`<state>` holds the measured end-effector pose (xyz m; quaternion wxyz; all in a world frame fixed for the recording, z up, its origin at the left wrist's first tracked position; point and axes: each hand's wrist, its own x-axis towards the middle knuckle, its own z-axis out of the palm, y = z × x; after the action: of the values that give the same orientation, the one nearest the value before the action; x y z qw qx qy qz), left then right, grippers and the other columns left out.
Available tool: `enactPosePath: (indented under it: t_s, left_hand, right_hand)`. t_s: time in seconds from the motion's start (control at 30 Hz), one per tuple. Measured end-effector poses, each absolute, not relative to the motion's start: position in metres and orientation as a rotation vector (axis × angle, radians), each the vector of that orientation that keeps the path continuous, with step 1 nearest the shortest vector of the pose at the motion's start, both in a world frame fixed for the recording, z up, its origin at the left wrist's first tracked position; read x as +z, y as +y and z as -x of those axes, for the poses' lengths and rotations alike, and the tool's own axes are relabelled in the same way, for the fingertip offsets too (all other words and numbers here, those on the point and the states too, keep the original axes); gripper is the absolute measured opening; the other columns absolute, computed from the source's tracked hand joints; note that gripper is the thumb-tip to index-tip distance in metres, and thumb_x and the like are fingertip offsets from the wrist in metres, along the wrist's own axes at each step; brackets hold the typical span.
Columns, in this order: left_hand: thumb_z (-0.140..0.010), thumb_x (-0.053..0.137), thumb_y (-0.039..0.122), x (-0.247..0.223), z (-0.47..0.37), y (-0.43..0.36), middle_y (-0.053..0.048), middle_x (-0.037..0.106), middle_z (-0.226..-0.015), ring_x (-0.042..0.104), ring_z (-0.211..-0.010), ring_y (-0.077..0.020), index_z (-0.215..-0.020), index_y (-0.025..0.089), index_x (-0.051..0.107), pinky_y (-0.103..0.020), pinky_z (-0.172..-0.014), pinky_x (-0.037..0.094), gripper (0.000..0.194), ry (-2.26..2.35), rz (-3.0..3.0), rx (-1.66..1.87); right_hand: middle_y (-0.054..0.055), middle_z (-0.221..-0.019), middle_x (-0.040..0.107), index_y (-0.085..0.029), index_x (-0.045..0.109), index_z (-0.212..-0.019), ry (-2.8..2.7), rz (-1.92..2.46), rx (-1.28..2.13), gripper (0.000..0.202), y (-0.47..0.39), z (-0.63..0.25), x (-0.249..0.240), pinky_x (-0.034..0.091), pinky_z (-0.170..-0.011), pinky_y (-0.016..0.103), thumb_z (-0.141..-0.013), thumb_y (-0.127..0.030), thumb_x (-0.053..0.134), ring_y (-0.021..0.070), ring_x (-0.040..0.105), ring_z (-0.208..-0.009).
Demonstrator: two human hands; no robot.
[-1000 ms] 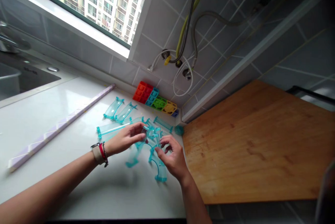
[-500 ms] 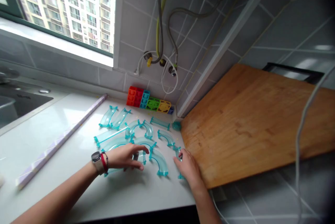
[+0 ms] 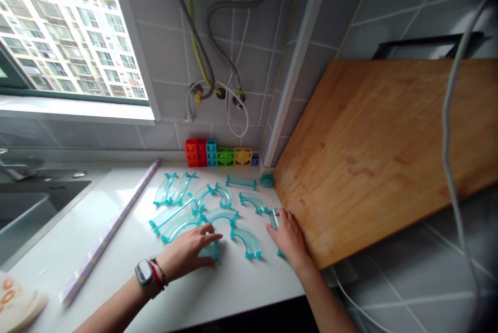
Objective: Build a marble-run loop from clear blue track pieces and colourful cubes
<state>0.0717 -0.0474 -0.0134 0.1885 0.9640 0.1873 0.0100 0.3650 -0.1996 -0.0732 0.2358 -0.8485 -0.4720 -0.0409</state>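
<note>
On the white counter lie several translucent teal track pieces, some curved and some straight. My right hand [image 3: 287,234] rests at the right end of the layout, with its fingers bent around a teal track piece [image 3: 274,220] that it partly hides. The upper end of that piece meets a curved track piece [image 3: 252,200]. My left hand [image 3: 190,250], with a watch at the wrist, hovers low over another teal piece [image 3: 210,251]; its thumb and index finger are apart. Another curved piece [image 3: 247,239] lies between the hands.
Colored toy blocks [image 3: 218,155] stand in a row against the tiled wall. A large wooden board [image 3: 381,162] leans to the right of my right hand. A long pale purple bar [image 3: 112,229] lies at left, near the sink [image 3: 73,193]. Hoses [image 3: 210,27] hang on the wall.
The view has shifted, so the counter and wall appear tilted differently. My left hand's fingers sit lower over the piece beneath. My right hand stays at its track piece.
</note>
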Motion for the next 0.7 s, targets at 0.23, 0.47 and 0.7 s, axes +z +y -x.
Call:
enactPosePath:
  t_s: [0.23,0.47,0.7]
  left_hand:
    - [-0.094,0.068,0.046,0.021,-0.090,-0.047,-0.008,0.069,-0.127,0.070,-0.106,-0.0279,-0.133,0.032,0.067,-0.038,-0.089,0.057,0.042,0.426,-2.734,0.088]
    - [-0.098,0.056,0.051,0.047,-0.170,0.026,-0.006,0.074,-0.118,0.071,-0.103,-0.0256,-0.126,0.031,0.070,-0.033,-0.082,0.056,0.037,0.719,-3.012,0.156]
    - [-0.085,0.073,0.032,0.061,-0.199,0.158,-0.022,0.057,-0.140,0.056,-0.127,-0.0404,-0.147,0.017,0.052,-0.048,-0.097,0.051,0.068,1.352,-3.007,0.244]
  right_hand:
    - [0.015,-0.117,0.065,-0.023,0.057,-0.117,-1.123,2.109,-0.032,0.029,-0.199,-0.363,-0.081,0.052,-0.096,0.046,-0.091,-0.034,0.062,0.0336,0.063,-0.113]
    - [0.013,-0.116,0.068,-0.022,0.065,-0.105,-0.723,1.606,0.279,0.025,-0.202,-0.363,-0.081,0.055,-0.090,0.041,-0.100,-0.040,0.048,0.0283,0.065,-0.109]
    - [0.011,-0.119,0.068,-0.022,0.068,-0.101,-0.665,1.488,0.370,0.025,-0.204,-0.361,-0.083,0.052,-0.095,0.042,-0.098,-0.043,0.056,0.0279,0.063,-0.114]
